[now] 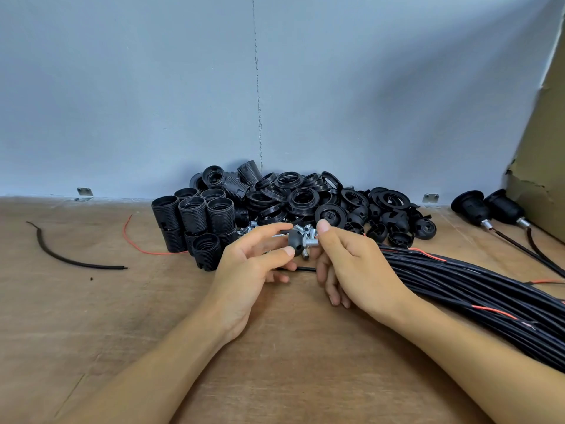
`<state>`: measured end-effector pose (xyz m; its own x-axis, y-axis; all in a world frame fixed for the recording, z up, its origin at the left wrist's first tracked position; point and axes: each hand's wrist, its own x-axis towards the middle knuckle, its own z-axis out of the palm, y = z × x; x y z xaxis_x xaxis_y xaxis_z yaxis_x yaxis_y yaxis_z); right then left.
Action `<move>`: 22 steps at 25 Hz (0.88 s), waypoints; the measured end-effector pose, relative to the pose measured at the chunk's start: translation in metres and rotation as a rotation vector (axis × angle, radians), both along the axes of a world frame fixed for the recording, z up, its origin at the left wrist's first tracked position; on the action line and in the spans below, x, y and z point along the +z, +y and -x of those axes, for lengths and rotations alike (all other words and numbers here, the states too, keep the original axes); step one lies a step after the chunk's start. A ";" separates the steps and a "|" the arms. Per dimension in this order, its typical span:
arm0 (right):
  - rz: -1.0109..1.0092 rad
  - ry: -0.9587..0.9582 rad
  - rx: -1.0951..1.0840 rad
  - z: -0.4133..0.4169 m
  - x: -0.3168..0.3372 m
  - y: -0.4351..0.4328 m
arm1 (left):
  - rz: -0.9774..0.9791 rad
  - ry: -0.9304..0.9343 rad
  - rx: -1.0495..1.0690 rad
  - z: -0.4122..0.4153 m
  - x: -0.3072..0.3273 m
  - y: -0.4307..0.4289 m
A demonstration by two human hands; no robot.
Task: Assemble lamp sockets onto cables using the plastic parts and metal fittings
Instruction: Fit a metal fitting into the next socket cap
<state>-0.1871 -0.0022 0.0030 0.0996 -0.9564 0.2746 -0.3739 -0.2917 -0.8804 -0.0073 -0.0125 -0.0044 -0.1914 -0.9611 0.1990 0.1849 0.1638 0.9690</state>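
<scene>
My left hand [249,267] pinches a small black plastic socket cap [296,239] between thumb and fingertips, above the table. My right hand [348,264] pinches a threaded metal fitting [312,242] whose end meets the cap's side. A thin black cable [305,269] runs between the two hands below the cap. Behind them lies a small heap of loose metal fittings [302,229].
Threaded black socket bodies [195,221] stand at left, black rings and caps [305,194] are heaped by the wall. A thick bundle of black cables [474,289] lies right. Two assembled sockets [486,206] sit by a cardboard box [538,166]. A cable scrap [67,258] and a red wire [134,243] lie left.
</scene>
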 end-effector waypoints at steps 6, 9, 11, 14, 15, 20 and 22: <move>0.031 0.051 -0.011 -0.001 -0.002 0.000 | -0.025 -0.009 -0.021 0.000 0.001 0.000; -0.009 0.014 -0.034 -0.002 -0.001 0.000 | -0.029 -0.012 -0.047 0.000 0.003 0.002; -0.001 -0.019 -0.029 -0.002 0.000 0.000 | -0.033 -0.016 -0.040 0.000 0.003 0.002; 0.066 -0.008 0.013 -0.001 -0.001 0.001 | -0.053 -0.007 -0.033 0.001 0.002 0.002; 0.092 0.016 0.018 -0.001 -0.001 0.002 | -0.060 -0.002 -0.033 0.001 0.003 0.002; 0.118 0.137 -0.057 -0.001 -0.001 0.000 | -0.039 -0.033 -0.065 0.001 0.003 0.004; 0.090 0.122 -0.066 -0.001 -0.001 -0.001 | -0.033 -0.041 -0.072 0.001 0.003 0.004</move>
<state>-0.1862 -0.0027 0.0024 0.0753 -0.9342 0.3487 -0.4970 -0.3383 -0.7991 -0.0080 -0.0085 -0.0013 -0.2677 -0.9504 0.1584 0.1552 0.1197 0.9806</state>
